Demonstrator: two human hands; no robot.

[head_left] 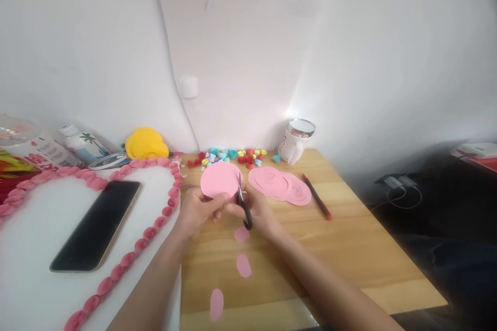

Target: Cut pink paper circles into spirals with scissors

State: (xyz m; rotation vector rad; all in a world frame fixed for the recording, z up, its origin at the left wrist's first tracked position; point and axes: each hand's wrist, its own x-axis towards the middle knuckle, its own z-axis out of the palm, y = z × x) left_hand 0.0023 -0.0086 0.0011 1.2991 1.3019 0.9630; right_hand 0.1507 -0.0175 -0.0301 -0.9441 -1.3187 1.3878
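Note:
Between thumb and fingers, my left hand (201, 212) pinches a round pink paper disc (219, 178) by its lower edge. My right hand (258, 209) grips black-handled scissors (245, 209), whose blades point away from me at the disc's right side. Whether the blades are cutting into the paper cannot be made out. Just right of the disc lie overlapping pink paper circles (272, 182), some with spiral lines. Below my hands, small pink paper pieces (244, 266) rest on the wooden table (349, 258).
A black-and-red pen (316, 196) lies right of the circles. Behind are small coloured paper rolls (223, 155) and a white mug (295, 145). On the left, a white board (155, 279) carries a phone (97, 227) and a border of pink paper roses (128, 259). Yellow paper circles (146, 144) stand behind it.

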